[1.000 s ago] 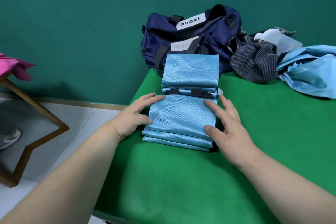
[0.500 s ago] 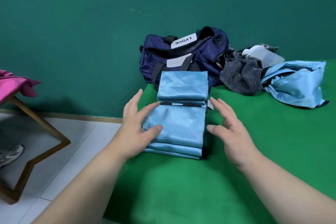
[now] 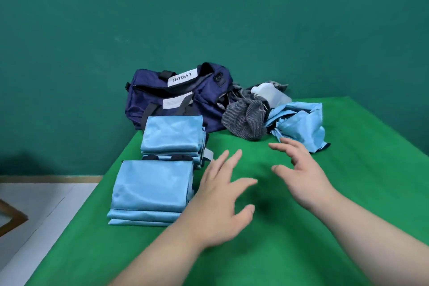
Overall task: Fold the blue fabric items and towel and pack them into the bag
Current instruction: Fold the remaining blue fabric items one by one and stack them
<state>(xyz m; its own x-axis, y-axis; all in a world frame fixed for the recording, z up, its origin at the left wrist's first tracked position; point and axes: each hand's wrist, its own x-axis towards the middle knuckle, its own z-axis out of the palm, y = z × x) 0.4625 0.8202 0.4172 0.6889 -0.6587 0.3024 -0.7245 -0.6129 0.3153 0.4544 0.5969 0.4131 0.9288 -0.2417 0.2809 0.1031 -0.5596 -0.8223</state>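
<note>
Looking down through the head camera, I see the left hand (image 3: 218, 202) spread wide above the green table cover (image 3: 255, 251), fingers straight and fanned, with nothing in its grasp. Its outer edge lies just beside the right side of the near folded blue pile (image 3: 151, 188); I cannot tell whether skin meets cloth there. The right hand (image 3: 301, 176) hangs over the cover too, fingers loosely bent and apart, thumb out, also holding nothing. The two hands are near each other with bare green between them. The near folded blue pile sits flat at the table's left edge in several neat layers. Directly behind it lies a second folded blue pile (image 3: 171, 134), and a dark strap (image 3: 167, 158) shows in the seam between the two. Behind those, against the teal wall (image 3: 209, 18), stands the navy bag (image 3: 181, 100), a white label across its top. To the bag's right a grey striped towel (image 3: 243, 121) lies in a heap, touching a crumpled blue fabric (image 3: 299, 123) further right, just beyond my right fingertips. A white bottle (image 3: 269, 94) lies behind the towel. Pale floor (image 3: 34, 204) shows at the left.
</note>
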